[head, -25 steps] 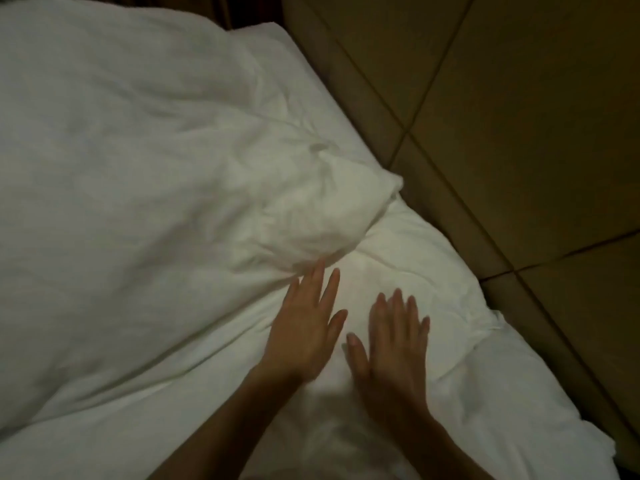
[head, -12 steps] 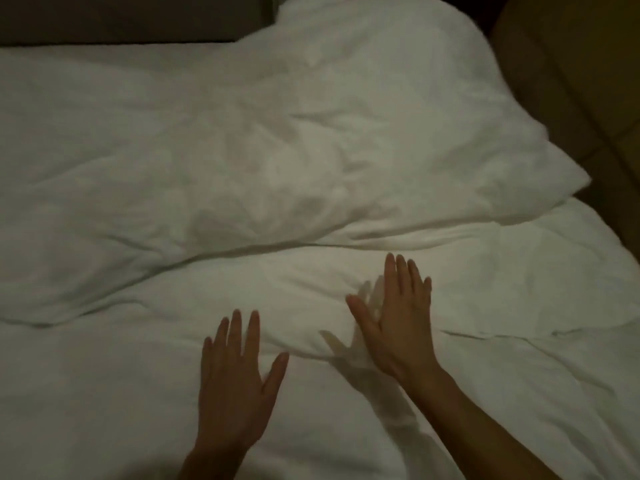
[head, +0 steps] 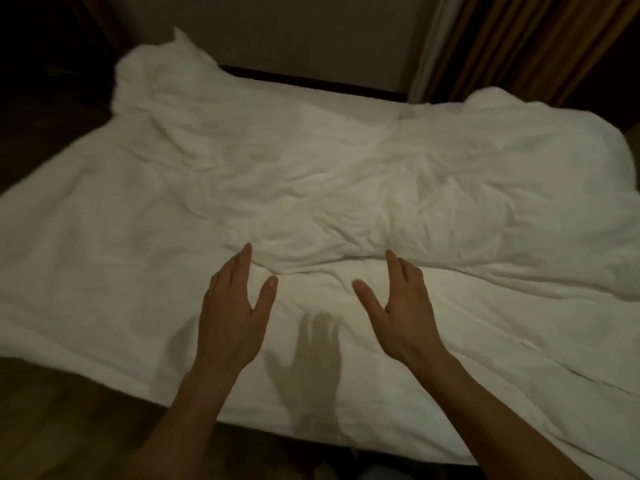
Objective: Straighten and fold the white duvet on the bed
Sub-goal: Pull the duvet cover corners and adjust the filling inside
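The white duvet (head: 329,174) covers the whole bed, wrinkled, with a folded-over upper layer whose edge runs across the middle. A bunched corner stands up at the far left. My left hand (head: 235,313) and my right hand (head: 401,313) are stretched out side by side above the lower layer, fingers straight, thumbs spread, holding nothing. Their fingertips reach the folded layer's near edge. A hand's shadow lies on the cloth between them.
A brown wooden floor (head: 69,417) shows at the lower left in front of the bed's near edge. A pale wall (head: 277,29) stands behind the bed, and striped brown curtains (head: 519,46) hang at the far right.
The view has swung left and pulled back, now showing the whole bed. Both hands have lifted from the cloth and moved apart, fingers still straight.
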A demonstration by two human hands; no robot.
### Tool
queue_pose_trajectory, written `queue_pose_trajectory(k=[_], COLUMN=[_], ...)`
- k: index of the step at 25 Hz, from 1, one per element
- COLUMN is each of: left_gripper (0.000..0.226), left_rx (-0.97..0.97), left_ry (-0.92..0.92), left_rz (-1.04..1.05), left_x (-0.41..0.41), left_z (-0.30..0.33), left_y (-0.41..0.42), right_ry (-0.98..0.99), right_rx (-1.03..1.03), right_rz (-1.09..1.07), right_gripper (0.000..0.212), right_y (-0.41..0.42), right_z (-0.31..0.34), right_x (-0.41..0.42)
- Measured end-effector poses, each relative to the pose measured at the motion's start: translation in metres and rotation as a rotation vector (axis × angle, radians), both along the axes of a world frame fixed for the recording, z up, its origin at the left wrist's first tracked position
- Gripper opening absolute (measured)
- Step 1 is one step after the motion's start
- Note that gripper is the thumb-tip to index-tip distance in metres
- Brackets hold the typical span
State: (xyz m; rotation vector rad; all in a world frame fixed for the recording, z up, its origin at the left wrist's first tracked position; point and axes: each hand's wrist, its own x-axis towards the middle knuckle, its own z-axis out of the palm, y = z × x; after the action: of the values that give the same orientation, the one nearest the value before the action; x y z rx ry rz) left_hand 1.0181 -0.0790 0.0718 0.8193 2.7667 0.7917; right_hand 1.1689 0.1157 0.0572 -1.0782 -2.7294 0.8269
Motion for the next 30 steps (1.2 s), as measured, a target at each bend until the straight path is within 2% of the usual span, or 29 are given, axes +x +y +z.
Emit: queue_pose_trajectory(k=[3,6,13,16,21,26,30], left_gripper=[0.088,0.093,0.096,0.094,0.096,0.087,0.082], left_rx=[-0.265,-0.436,-0.329,-0.351,-0.334,-0.353,-0.338], left_ry=[0.142,0.133,-0.003,0.064,0.034,0.102,0.150], left_rz=[0.056,0.054,0.183,0.209,0.259,0.089,-0.097], left_x=[-0.053,-0.107,-0.265,-0.335,-0.440,-0.573,-0.665], left_z=[0.024,0.017,0.019,0.036,0.062,0.066,0.084], left_y=[-0.068,-0.129,-0.223,-0.272,-0.364,-0.433,-0.474], right_ry=[-0.206,-0.263,-0.108,-0.076,-0.075,-0.030,-0.030], right_rx=[0.217,0.262,-0.001,-0.018,0.009,0.111,0.150], right_rz=[0.153,0.242,0.188,0.229,0.259,0.152,-0.033], right_gripper=[0.112,0.117,0.114,0.113,0.114,0.113,0.112], right_y=[-0.036,-0.074,-0.205,-0.260,-0.328,-0.412,-0.485], right_z=[0.014,0.008,0.004,0.018,0.045,0.059,0.068], right_x=[-0.058,-0.123,-0.304,-0.389,-0.499,-0.609,-0.673])
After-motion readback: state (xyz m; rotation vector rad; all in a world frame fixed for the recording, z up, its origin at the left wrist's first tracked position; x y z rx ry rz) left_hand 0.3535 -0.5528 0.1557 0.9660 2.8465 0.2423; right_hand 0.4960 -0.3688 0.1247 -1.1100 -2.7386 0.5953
